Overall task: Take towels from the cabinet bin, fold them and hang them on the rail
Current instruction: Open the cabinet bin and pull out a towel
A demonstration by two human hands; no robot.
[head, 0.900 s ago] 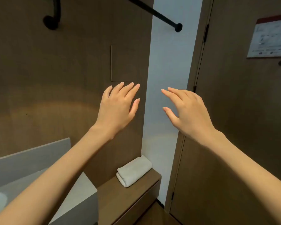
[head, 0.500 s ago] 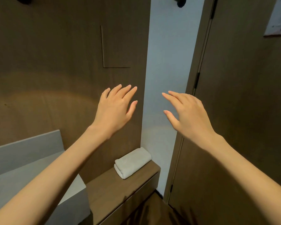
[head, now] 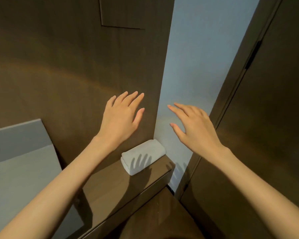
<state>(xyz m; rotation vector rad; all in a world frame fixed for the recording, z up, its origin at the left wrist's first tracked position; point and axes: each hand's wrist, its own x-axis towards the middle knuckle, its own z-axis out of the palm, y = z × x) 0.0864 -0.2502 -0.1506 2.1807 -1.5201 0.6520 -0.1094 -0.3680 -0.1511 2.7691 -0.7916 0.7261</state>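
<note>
Above the folded towel (head: 142, 158) — left hand (head: 120, 118), right hand (head: 195, 128), both spread.

towel (head: 143, 158) lies on the ledge (head: 117, 188), far end, right in the corner | counter (head: 24, 169) left of the ledge | door (head: 266, 118) to the right (wall strip (head: 197, 57) between it and the panel (head: 67, 66)) | left hand (head: 121, 118) and right hand (head: 195, 128) side by side, apart, over the ledge
</note>
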